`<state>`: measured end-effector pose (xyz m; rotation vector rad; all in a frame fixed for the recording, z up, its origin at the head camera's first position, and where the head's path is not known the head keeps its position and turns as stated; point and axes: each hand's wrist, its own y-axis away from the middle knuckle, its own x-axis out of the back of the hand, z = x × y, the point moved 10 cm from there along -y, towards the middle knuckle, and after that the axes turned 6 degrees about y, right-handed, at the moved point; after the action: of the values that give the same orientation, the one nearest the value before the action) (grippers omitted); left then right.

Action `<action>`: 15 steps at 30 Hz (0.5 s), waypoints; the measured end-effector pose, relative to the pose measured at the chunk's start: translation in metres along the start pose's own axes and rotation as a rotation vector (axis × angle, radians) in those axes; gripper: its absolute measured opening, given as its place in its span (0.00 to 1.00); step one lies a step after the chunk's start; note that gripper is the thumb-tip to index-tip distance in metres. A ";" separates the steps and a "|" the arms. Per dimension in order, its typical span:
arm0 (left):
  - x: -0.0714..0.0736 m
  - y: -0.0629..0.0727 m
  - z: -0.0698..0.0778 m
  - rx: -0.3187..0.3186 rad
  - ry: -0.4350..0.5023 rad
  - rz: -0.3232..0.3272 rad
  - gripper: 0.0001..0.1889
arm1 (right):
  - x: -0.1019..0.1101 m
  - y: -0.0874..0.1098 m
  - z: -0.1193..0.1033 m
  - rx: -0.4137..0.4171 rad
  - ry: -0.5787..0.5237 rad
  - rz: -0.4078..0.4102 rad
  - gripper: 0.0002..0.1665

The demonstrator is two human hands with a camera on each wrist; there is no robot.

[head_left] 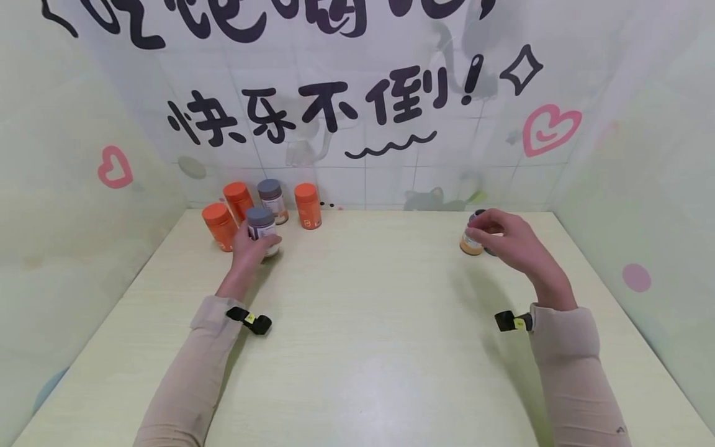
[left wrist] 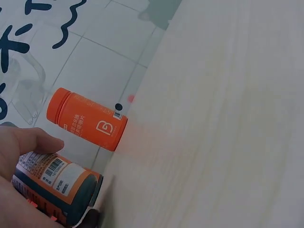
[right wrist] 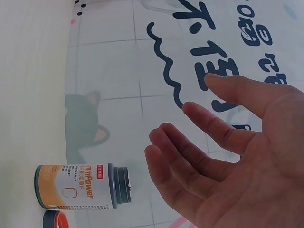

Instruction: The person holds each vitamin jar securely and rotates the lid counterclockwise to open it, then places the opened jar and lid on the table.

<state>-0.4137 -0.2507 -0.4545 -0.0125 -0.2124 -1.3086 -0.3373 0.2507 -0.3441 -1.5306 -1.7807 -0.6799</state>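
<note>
Your pale sleeves (head_left: 566, 372) stretch over the worktop (head_left: 368, 329). Your left hand (head_left: 250, 249) curls round a grey-capped bottle (head_left: 260, 228) at the far left, long axis roughly upright, cap uppermost, barcode (left wrist: 53, 169) showing. Your right hand (head_left: 516, 242), loosely bent, holds nothing beside an uncapped ImmPower bottle (right wrist: 76, 186), marked "C", standing mouth up. Near your left hand, an orange bottle (left wrist: 88, 118) bears a white "B"; black wall lettering (head_left: 329, 105) reads "快乐不倒!"

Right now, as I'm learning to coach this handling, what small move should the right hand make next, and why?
I'd probably lower the right hand towards what looks like a loose cap: the hand is empty, and the cap sits beside an uncapped bottle.
</note>
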 end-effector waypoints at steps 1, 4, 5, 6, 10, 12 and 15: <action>-0.003 0.001 0.002 -0.009 -0.004 -0.011 0.44 | 0.000 0.000 -0.001 0.004 0.000 0.000 0.28; -0.012 0.002 0.002 -0.016 -0.015 -0.035 0.46 | -0.002 0.001 -0.003 0.009 -0.002 -0.004 0.27; -0.015 0.003 0.001 -0.012 -0.017 -0.045 0.46 | -0.002 0.001 -0.004 0.013 -0.002 -0.005 0.27; -0.018 0.004 0.000 -0.009 -0.020 -0.054 0.46 | -0.003 0.001 -0.005 0.018 -0.003 -0.005 0.27; -0.032 0.008 -0.004 0.010 -0.029 -0.095 0.45 | -0.005 -0.001 -0.008 0.046 -0.013 0.001 0.28; -0.039 0.011 -0.004 0.002 -0.035 -0.117 0.43 | -0.006 -0.002 -0.011 0.066 -0.024 0.008 0.27; -0.052 0.017 -0.004 -0.005 -0.050 -0.154 0.41 | -0.007 -0.002 -0.015 0.087 -0.056 0.012 0.27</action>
<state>-0.4097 -0.1970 -0.4653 -0.0338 -0.2566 -1.4629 -0.3366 0.2345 -0.3402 -1.5138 -1.8171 -0.5513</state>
